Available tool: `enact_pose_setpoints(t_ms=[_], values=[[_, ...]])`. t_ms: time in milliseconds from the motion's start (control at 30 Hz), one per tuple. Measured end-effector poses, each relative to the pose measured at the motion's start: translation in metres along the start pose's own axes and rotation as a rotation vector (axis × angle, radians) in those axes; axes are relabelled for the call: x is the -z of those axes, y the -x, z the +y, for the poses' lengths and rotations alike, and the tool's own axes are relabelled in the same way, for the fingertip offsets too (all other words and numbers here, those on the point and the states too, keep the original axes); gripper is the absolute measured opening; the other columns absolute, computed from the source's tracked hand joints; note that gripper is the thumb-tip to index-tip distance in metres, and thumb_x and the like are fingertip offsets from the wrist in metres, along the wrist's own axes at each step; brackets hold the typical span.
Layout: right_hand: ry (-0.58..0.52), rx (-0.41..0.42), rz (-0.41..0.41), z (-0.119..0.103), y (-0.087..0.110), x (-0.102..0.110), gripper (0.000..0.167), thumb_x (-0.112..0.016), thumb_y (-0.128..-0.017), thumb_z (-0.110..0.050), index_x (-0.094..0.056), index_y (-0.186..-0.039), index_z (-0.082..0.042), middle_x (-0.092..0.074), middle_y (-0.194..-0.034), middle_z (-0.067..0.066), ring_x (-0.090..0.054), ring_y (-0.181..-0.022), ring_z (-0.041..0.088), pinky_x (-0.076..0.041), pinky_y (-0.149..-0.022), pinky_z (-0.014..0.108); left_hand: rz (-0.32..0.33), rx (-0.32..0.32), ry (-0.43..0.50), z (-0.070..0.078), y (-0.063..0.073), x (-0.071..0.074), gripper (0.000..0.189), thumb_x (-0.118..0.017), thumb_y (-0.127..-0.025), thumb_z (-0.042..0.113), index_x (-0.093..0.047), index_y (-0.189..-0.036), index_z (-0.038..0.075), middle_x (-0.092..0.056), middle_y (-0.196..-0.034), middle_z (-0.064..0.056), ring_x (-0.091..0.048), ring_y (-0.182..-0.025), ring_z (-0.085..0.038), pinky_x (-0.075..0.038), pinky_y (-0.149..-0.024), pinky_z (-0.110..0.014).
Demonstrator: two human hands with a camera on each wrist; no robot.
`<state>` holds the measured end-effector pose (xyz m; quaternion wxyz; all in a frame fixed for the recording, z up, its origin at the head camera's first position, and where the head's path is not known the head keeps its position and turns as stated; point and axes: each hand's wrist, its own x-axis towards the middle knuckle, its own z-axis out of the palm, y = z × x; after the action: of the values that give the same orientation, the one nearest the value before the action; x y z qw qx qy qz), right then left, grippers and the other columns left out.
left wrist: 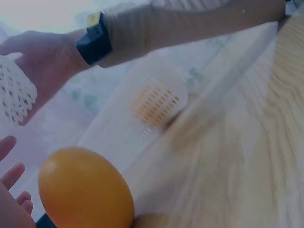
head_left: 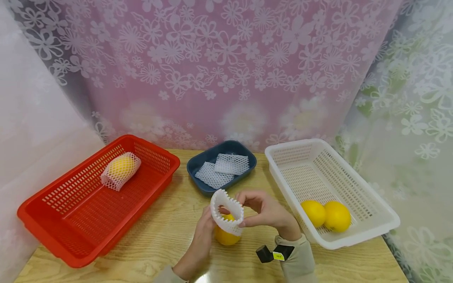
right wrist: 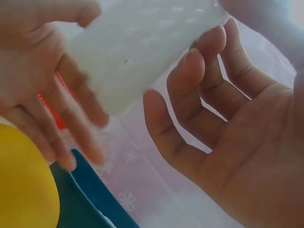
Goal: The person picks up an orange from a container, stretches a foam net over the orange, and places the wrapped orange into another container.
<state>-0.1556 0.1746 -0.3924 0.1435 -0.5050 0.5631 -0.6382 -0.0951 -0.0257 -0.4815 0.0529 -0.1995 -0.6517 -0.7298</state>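
Note:
Both hands hold a white foam net sleeve (head_left: 229,225) with its round mouth spread. My left hand (head_left: 201,234) grips the sleeve's left side, its lower fingers fairly straight in the right wrist view. At the opposite edge, my right hand (head_left: 263,210) pinches the rim between thumb and fingers. An orange (head_left: 226,238) sits on the table below the sleeve, which overlaps its top in the head view. In the left wrist view the orange (left wrist: 85,190) appears beside the left fingers, while the net (left wrist: 16,92) is apart from it, higher up.
A red basket (head_left: 141,208) on the left holds one yellow fruit (head_left: 124,167) in a net. Behind the hands, a dark blue tray (head_left: 195,157) contains foam nets (head_left: 231,164). The white basket (head_left: 354,240) at right holds two oranges (head_left: 337,216). A flowered curtain (head_left: 226,70) hangs behind the table.

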Motion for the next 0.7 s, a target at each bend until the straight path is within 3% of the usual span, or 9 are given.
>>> enact_pose_setpoints(t_ms=[167, 267, 367, 500, 600, 700], values=[[-0.004, -0.026, 0.018, -0.001, 0.003, 0.000, 0.027, -0.076, -0.088, -0.009, -0.055, -0.098, 0.006, -0.061, -0.100, -0.002, -0.056, -0.096, 0.014, -0.048, -0.089, 0.029, 0.089, -0.075, 0.069, 0.012, -0.006, -0.005, 0.013, -0.049, -0.097, -0.005, -0.059, -0.104, -0.002, -0.054, -0.105, -0.002, -0.050, -0.104, -0.016, -0.040, -0.091, -0.025], [0.029, -0.033, 0.033, -0.003, 0.004, 0.000, 0.029, -0.076, -0.087, -0.008, -0.056, -0.102, 0.007, -0.061, -0.106, -0.007, -0.057, -0.097, 0.013, -0.049, -0.089, 0.029, 0.122, -0.054, 0.182, 0.020, -0.009, -0.008, 0.009, -0.052, -0.092, -0.008, -0.057, -0.097, -0.002, -0.055, -0.097, 0.001, -0.053, -0.092, -0.012, -0.045, -0.082, -0.023], [0.047, -0.027, 0.044, -0.005, 0.005, 0.001, 0.029, -0.076, -0.087, -0.007, -0.061, -0.111, -0.004, -0.062, -0.110, -0.009, -0.058, -0.097, 0.012, -0.051, -0.087, 0.028, 0.108, 0.052, 0.394, 0.029, -0.012, -0.009, 0.012, -0.051, -0.094, -0.004, -0.059, -0.098, 0.004, -0.056, -0.097, 0.001, -0.054, -0.089, -0.011, -0.047, -0.080, -0.022], [-0.023, -0.021, 0.021, -0.004, 0.006, 0.003, 0.046, -0.076, -0.086, -0.003, -0.062, -0.126, -0.021, -0.063, -0.118, -0.010, -0.058, -0.100, 0.009, -0.052, -0.086, 0.027, 0.055, 0.208, 0.696, 0.040, -0.014, -0.007, 0.020, -0.040, -0.097, 0.000, -0.057, -0.101, 0.010, -0.051, -0.100, 0.000, -0.051, -0.092, -0.012, -0.045, -0.082, -0.023], [-0.122, -0.018, -0.028, 0.000, 0.010, 0.009, 0.047, -0.071, -0.089, -0.003, -0.059, -0.132, -0.018, -0.063, -0.122, -0.007, -0.058, -0.104, 0.008, -0.051, -0.088, 0.027, 0.024, 0.308, 0.902, 0.048, -0.016, -0.004, 0.029, -0.029, -0.098, 0.004, -0.054, -0.111, 0.011, -0.051, -0.110, -0.001, -0.051, -0.100, -0.013, -0.043, -0.090, -0.026], [-0.181, -0.059, -0.011, 0.007, 0.016, 0.014, 0.037, -0.060, -0.098, -0.006, -0.058, -0.134, -0.014, -0.063, -0.124, -0.004, -0.058, -0.107, 0.009, -0.050, -0.091, 0.027, 0.005, 0.350, 1.061, 0.053, -0.016, -0.004, 0.040, -0.020, -0.097, 0.009, -0.051, -0.123, 0.010, -0.052, -0.121, -0.002, -0.050, -0.111, -0.015, -0.040, -0.099, -0.030]])
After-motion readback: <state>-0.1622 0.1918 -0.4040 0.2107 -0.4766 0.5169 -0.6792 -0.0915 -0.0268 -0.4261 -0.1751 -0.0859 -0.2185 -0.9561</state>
